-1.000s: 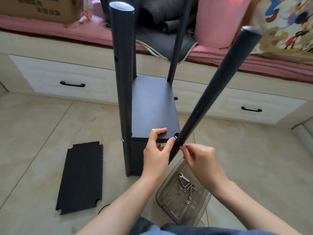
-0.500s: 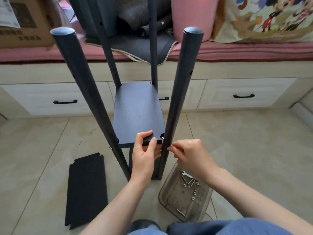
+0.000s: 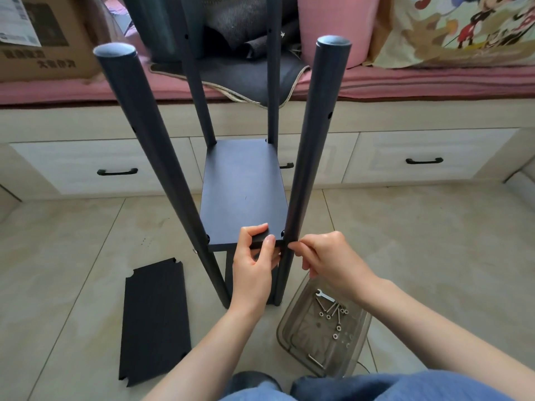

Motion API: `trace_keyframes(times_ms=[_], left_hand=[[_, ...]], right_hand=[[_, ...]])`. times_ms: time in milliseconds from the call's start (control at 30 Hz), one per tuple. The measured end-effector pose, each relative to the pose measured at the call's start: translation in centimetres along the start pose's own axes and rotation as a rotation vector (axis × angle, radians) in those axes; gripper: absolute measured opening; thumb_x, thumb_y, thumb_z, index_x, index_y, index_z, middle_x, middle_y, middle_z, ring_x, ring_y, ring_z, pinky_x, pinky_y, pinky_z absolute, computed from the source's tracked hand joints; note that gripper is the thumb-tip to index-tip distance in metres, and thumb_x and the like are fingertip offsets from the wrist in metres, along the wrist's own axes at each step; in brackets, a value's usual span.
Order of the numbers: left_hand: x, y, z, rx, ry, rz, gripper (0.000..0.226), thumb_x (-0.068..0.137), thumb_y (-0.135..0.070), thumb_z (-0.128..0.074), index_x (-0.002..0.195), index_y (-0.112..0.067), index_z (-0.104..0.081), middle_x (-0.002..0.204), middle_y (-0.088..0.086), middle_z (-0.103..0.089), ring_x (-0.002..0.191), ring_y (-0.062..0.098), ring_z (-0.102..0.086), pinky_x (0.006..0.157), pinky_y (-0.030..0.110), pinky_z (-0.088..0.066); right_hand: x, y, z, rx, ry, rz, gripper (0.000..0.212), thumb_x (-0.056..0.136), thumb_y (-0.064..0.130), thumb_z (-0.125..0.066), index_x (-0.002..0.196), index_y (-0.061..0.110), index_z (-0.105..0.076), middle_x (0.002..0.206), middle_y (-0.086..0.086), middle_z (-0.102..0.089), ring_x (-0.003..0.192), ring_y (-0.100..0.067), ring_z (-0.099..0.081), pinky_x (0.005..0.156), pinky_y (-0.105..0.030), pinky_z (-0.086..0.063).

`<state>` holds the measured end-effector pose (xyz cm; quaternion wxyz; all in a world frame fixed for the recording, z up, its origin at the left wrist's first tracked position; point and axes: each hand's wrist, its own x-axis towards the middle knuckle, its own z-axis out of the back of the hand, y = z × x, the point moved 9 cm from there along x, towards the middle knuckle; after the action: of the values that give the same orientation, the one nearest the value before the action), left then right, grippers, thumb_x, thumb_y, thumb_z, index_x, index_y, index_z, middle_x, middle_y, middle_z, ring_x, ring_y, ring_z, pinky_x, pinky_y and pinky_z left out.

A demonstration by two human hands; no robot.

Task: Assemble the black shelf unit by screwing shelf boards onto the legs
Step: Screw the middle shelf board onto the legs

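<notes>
The shelf board (image 3: 244,195) sits level between four black legs, its near edge directly under the hands. The left hand (image 3: 254,270) grips that near edge, thumb on top and fingers curled beneath. Just beside it, the right hand (image 3: 333,261) has its fingertips pinched together against the near right leg (image 3: 312,157) at board height; whatever small thing they pinch is too small to make out. The near left leg (image 3: 153,157) leans away to the left of the left hand, and the two far legs rise beyond the board's back corners.

Below the right wrist, a clear plastic tray (image 3: 292,325) on the floor holds screws, washers and a small wrench (image 3: 325,296). Left of the left forearm, a spare shelf board (image 3: 155,322) lies flat on the floor, well apart from the unit, with open tile around it.

The floor (image 3: 419,241) is beige tile. Beyond the hands runs a low drawer bench (image 3: 405,160) with a pink cushion, a cardboard box (image 3: 43,47) and a printed pillow on top.
</notes>
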<state>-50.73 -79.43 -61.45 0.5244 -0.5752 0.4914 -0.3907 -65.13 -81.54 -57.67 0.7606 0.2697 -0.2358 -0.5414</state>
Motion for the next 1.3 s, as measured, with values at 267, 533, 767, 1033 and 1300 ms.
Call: trace_keyframes(times_ms=[267,533,767,1033,1300], left_hand=[[0.1,0.2,0.0,0.035,-0.008,-0.011,0.016,0.101,-0.021,-0.059,0.107,-0.035,-0.061,0.101,0.002,-0.07,0.097,0.022,-0.073,0.091,0.046,-0.06],[0.1,-0.1,-0.3,0.032,0.001,-0.03,0.013,0.102,-0.019,-0.057,0.108,-0.031,-0.06,0.089,-0.015,-0.069,0.094,0.02,-0.072,0.093,0.048,-0.058],[-0.2,-0.5,-0.1,-0.032,-0.078,-0.05,0.014,0.099,-0.011,-0.062,0.096,-0.024,-0.063,0.087,-0.008,-0.068,0.093,0.025,-0.068,0.091,0.042,-0.057],[-0.2,-0.8,0.3,-0.069,-0.106,-0.058,0.022,0.097,-0.006,-0.063,0.086,-0.026,-0.063,0.083,-0.005,-0.065,0.092,0.032,-0.065,0.091,0.046,-0.057],[-0.3,-1.0,1.4,-0.056,-0.135,-0.109,0.026,0.098,-0.006,-0.062,0.106,-0.031,-0.064,0.077,-0.003,-0.063,0.077,0.013,-0.061,0.077,0.025,-0.054]], right_hand=[[0.1,-0.1,-0.5,-0.167,0.111,-0.02,0.038,0.102,0.037,-0.041,0.076,0.015,-0.056,0.072,0.0,-0.064,0.066,-0.021,-0.061,0.069,-0.041,-0.051],[0.3,-0.3,-0.6,-0.273,0.226,-0.054,0.033,0.103,0.036,-0.035,0.088,0.019,-0.06,0.072,0.006,-0.064,0.072,-0.022,-0.06,0.073,-0.041,-0.051],[0.4,-0.6,-1.0,-0.085,0.265,-0.099,0.035,0.104,0.033,-0.036,0.078,0.025,-0.059,0.059,0.007,-0.06,0.064,-0.016,-0.059,0.073,-0.044,-0.052],[0.6,-0.1,-1.5,-0.097,0.253,-0.1,0.036,0.104,0.032,-0.036,0.081,0.024,-0.062,0.061,0.007,-0.061,0.066,-0.013,-0.058,0.074,-0.042,-0.05],[0.6,0.6,-2.4,-0.061,0.231,-0.096,0.036,0.104,0.033,-0.035,0.08,0.024,-0.061,0.061,0.007,-0.061,0.065,-0.015,-0.058,0.073,-0.042,-0.051]])
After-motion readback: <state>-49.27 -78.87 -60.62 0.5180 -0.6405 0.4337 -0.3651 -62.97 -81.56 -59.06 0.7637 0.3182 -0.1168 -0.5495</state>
